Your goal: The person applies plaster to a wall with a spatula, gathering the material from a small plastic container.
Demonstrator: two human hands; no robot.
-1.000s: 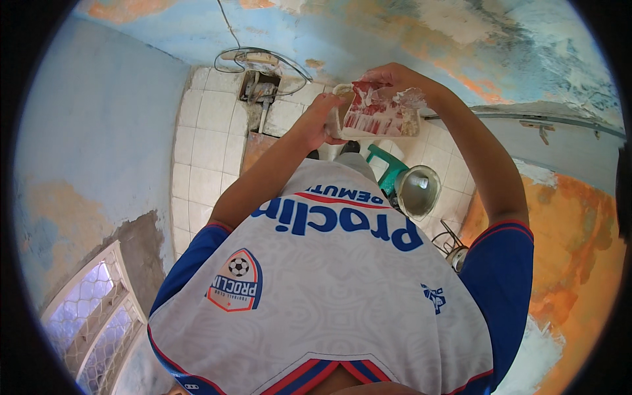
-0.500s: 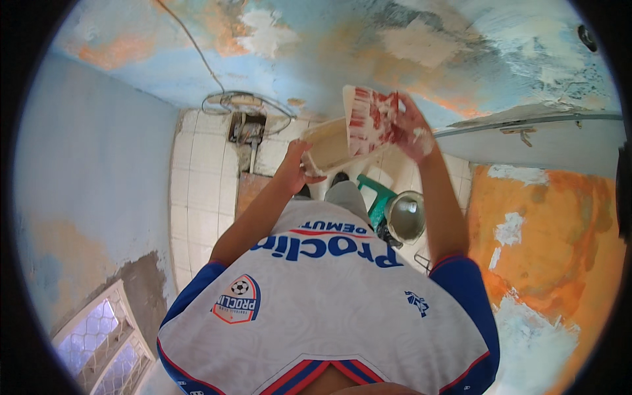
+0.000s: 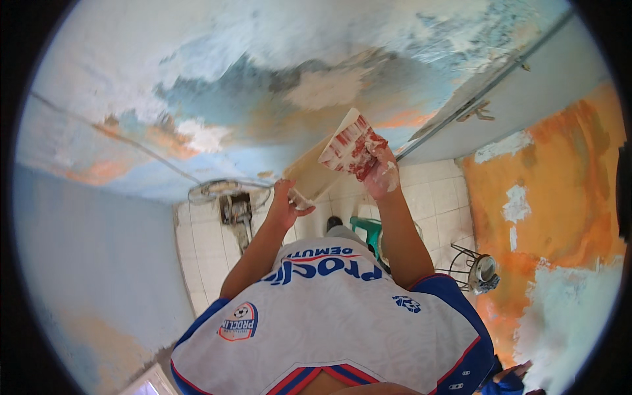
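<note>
My left hand (image 3: pixel 284 209) grips the near left end of a beige, shallow rectangular tray (image 3: pixel 313 176), fingers wrapped over its edge. In my right hand (image 3: pixel 384 178) is a wide putty knife (image 3: pixel 345 146) with a red handle part and a pale blade, smeared with whitish putty. It is tilted over the tray's far right end, hiding that part; whether blade and tray touch I cannot tell. White putty also sticks to my right fingers. Just ahead rises a patchy wall (image 3: pixel 263 85) in blue, white and orange.
A green plastic stool (image 3: pixel 366 228) stands on the tiled floor (image 3: pixel 434 194), partly behind my right forearm. Right of it is a wire stand (image 3: pixel 461 263) with a small container (image 3: pixel 485 268). A cable coil (image 3: pixel 224 189) lies at the wall's foot. Another person's hand (image 3: pixel 523 367) shows lower right.
My view has swung toward the right and up the wall. Both hands, tray and putty knife appear lower and further left; the knife leans more. The wire stand and another person's hand have come into view.
</note>
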